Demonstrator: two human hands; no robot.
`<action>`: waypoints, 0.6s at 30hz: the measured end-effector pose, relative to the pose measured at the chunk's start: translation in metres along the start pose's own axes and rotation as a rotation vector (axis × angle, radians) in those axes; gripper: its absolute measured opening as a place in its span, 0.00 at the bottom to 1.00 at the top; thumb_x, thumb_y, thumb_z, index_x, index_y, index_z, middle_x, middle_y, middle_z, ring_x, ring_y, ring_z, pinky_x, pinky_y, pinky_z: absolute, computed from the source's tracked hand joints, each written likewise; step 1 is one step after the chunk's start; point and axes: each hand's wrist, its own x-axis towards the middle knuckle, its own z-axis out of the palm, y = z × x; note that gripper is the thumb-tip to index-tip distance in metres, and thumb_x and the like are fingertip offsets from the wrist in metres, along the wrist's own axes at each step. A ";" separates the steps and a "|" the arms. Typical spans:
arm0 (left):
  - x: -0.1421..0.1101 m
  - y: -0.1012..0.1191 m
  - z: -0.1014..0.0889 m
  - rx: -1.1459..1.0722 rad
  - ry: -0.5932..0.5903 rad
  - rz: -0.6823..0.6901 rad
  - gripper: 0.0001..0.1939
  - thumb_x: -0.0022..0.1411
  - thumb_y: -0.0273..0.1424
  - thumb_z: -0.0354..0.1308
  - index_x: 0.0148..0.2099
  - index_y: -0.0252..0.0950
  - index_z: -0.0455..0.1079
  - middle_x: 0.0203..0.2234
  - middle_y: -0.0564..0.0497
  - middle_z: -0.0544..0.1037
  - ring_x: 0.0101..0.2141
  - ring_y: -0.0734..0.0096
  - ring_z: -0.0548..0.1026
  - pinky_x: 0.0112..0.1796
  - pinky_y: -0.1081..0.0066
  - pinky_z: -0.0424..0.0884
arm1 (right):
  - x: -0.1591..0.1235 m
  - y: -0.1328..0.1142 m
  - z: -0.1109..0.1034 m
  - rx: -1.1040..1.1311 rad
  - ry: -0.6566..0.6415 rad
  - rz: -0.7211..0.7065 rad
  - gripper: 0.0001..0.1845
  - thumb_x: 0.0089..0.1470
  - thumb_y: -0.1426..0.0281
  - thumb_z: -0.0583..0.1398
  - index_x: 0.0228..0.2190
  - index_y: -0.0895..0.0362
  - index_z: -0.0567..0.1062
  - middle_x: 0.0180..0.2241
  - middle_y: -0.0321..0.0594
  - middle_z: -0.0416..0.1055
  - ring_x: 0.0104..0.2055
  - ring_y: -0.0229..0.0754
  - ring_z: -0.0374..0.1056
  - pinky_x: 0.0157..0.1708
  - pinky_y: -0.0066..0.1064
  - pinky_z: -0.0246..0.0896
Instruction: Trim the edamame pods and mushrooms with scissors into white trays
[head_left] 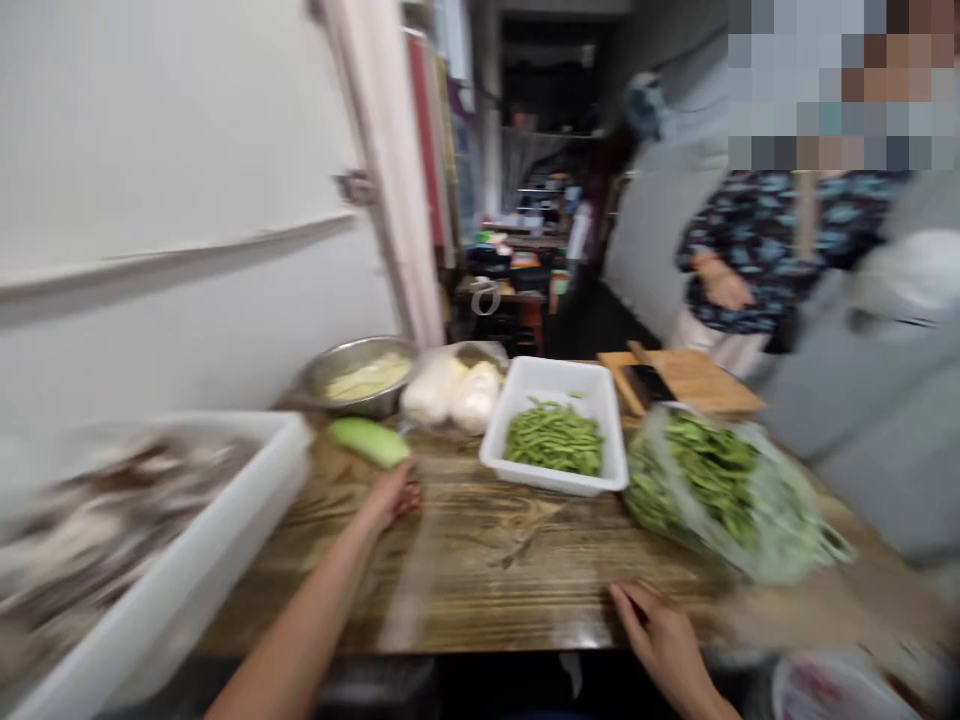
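A pale green gourd (369, 442) lies on the wooden table (480, 580), left of the middle. My left hand (396, 492) is at its near end, fingers curled and closed against it; blur hides the exact grip. My right hand (661, 632) rests at the table's front edge, thumb apart from the fingers, holding nothing. Ahead of my hands stands a white plastic tub (491, 460) with cut green beans (555, 438) in it. To its right an open plastic bag (795, 530) holds more green beans (712, 465).
A steel bowl (379, 402) of pale slices and bagged pale vegetables (450, 390) stand behind the gourd. A large white bin (274, 500) fills the left. A dark-bladed knife (651, 385) lies on a cutting board (709, 378). Another person (772, 250) stands at the far right.
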 end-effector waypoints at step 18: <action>-0.044 -0.077 0.008 0.403 -0.487 0.358 0.44 0.34 0.68 0.63 0.41 0.34 0.72 0.20 0.50 0.76 0.19 0.66 0.73 0.17 0.73 0.64 | -0.003 0.059 -0.079 -0.360 0.542 0.366 0.48 0.54 0.43 0.59 0.65 0.59 0.56 0.64 0.61 0.51 0.66 0.65 0.52 0.61 0.58 0.55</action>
